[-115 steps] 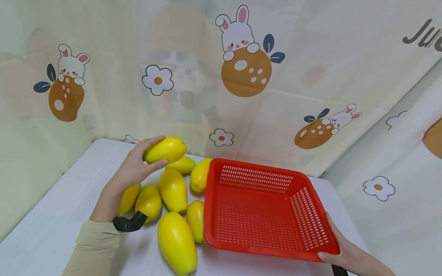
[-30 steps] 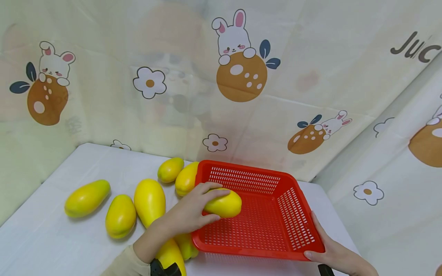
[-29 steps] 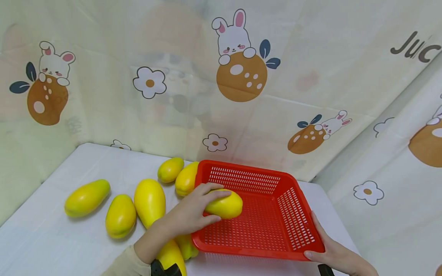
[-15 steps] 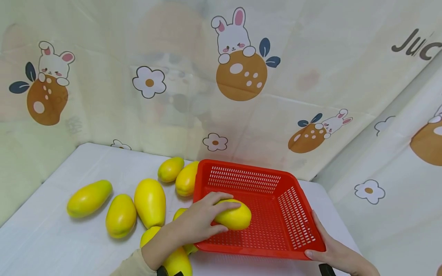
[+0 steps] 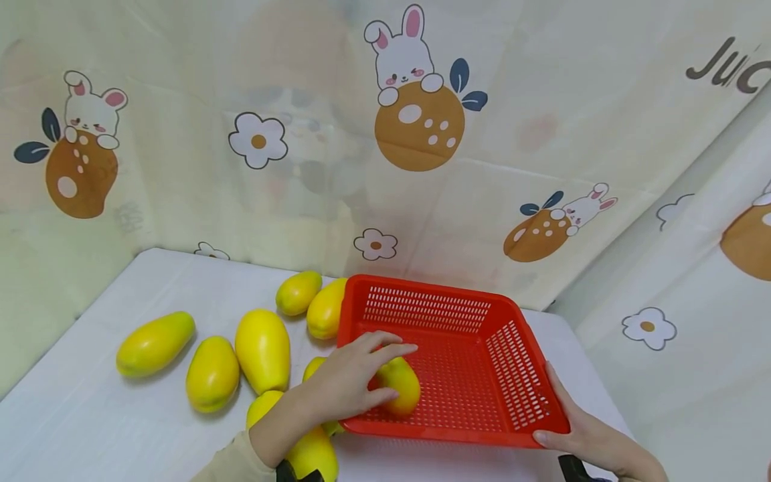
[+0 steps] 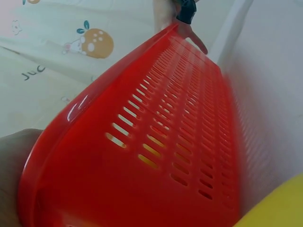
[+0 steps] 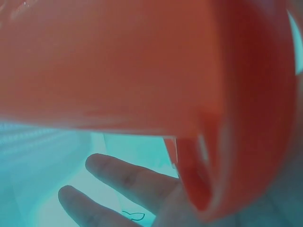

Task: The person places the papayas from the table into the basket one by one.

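Note:
A red plastic basket point(image 5: 446, 435) with slotted sides stands tilted on the table. Inside its left end lies a yellow papaya point(image 5: 405, 387). Over that papaya my left hand point(image 5: 355, 375) is spread, thumb and fingers apart around it and no longer gripping. My right hand point(image 5: 581, 428) grips the basket's near right corner, thumb on the rim; two of its fingers point(image 7: 128, 182) extend below the rim in the right wrist view. Through the slots of the basket wall point(image 6: 142, 113), the left wrist view shows a bit of yellow.
Left of the basket several more papayas lie on the white table point(image 5: 78, 408), among them a long one point(image 5: 155, 344), an oval one point(image 5: 212, 373) and a large one point(image 5: 262, 349). A small papaya point(image 5: 298, 293) lies near the back edge. A printed curtain point(image 5: 301, 201) hangs behind.
My left hand carried a papaya from the table's back left into the basket, lowered it and loosened its fingers. The papaya has turned and settled. My right hand keeps hold of the basket.

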`<state>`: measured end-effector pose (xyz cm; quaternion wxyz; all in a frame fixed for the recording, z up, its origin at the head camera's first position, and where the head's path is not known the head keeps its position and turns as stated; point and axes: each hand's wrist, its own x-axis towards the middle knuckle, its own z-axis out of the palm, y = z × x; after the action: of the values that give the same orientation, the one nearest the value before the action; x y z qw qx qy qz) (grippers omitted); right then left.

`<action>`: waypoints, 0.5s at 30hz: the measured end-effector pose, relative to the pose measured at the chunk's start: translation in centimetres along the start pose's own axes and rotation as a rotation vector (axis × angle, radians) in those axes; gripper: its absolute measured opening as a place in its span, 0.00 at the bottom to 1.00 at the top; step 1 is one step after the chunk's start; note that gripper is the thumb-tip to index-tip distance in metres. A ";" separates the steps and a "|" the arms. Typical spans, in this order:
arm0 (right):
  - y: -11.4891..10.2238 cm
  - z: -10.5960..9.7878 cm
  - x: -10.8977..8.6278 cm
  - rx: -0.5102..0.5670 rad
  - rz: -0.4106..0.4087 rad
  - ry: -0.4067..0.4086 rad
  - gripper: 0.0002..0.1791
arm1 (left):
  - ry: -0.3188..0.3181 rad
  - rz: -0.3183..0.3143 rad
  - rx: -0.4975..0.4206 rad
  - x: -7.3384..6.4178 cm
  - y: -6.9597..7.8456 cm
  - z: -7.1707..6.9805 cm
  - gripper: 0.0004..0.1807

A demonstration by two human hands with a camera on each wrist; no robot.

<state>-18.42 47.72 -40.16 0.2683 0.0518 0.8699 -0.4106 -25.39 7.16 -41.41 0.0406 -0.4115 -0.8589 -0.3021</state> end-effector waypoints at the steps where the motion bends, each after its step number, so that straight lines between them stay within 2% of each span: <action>1: 0.0 0.0 0.1 -0.009 0.001 -0.001 0.58 | 0.004 -0.005 -0.002 0.0 0.0 0.0 0.35; 5: -0.2 -0.1 0.2 -0.018 0.021 -0.005 0.59 | 0.031 -0.010 -0.007 0.0 0.0 -0.1 0.31; 9: -0.2 0.1 0.1 0.018 0.076 -0.011 0.59 | 0.047 0.004 -0.035 0.0 0.0 -0.2 0.27; 12: -0.2 0.0 0.1 0.046 0.072 -0.036 0.57 | 0.054 0.001 -0.077 0.0 0.1 -0.6 0.25; 15: -0.2 -0.1 0.1 0.075 0.031 -0.078 0.55 | 0.068 -0.020 -0.101 -0.1 0.2 -1.6 0.24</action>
<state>-18.59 47.67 -40.06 0.3063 0.0592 0.8418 -0.4405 -25.41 6.30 -40.02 0.0459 -0.3941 -0.8447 -0.3592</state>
